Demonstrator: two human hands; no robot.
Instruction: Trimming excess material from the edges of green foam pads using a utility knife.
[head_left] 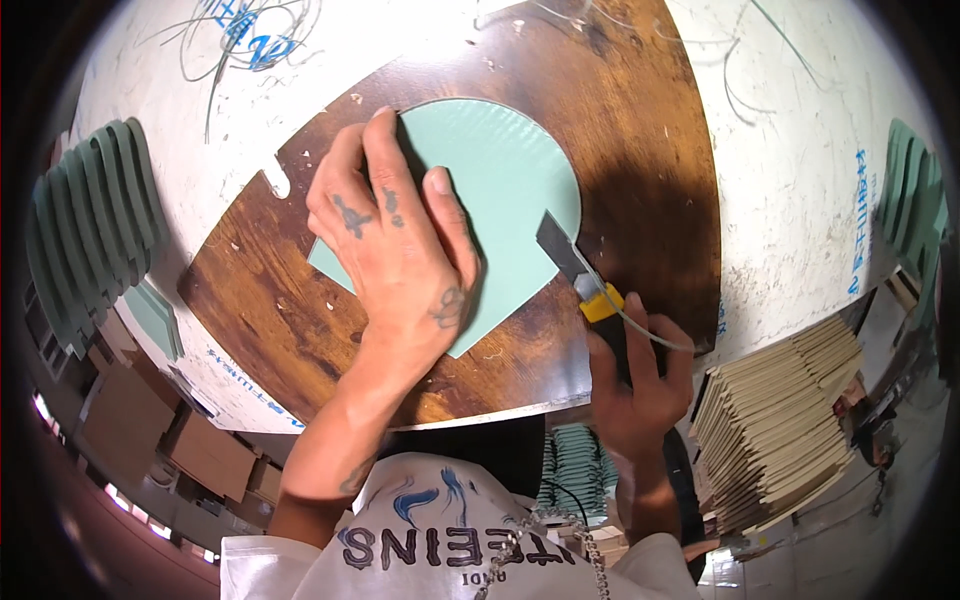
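Note:
A pale green panel (505,150), rounded at its far end with straight sides nearer me, lies on a brown wood-grain board (630,110). My left hand (390,225) is over the panel's left part, thumb stretched on its face and fingers bent down around the left edge. In my right hand (640,380) is a utility knife (603,305) with a black and yellow body. Its dark blade (560,245) lies against the panel's right edge. From that edge a thin pale trim strip (650,338) curls away over my right fingers.
The board rests on a white table (790,190). Stacked green panels stand at the left (100,225) and far right (905,190). Tangled thin strips (250,40) lie at the far left. A stack of cream panels (775,425) stands beyond the table's near right edge, with brown cardboard (205,450) at lower left.

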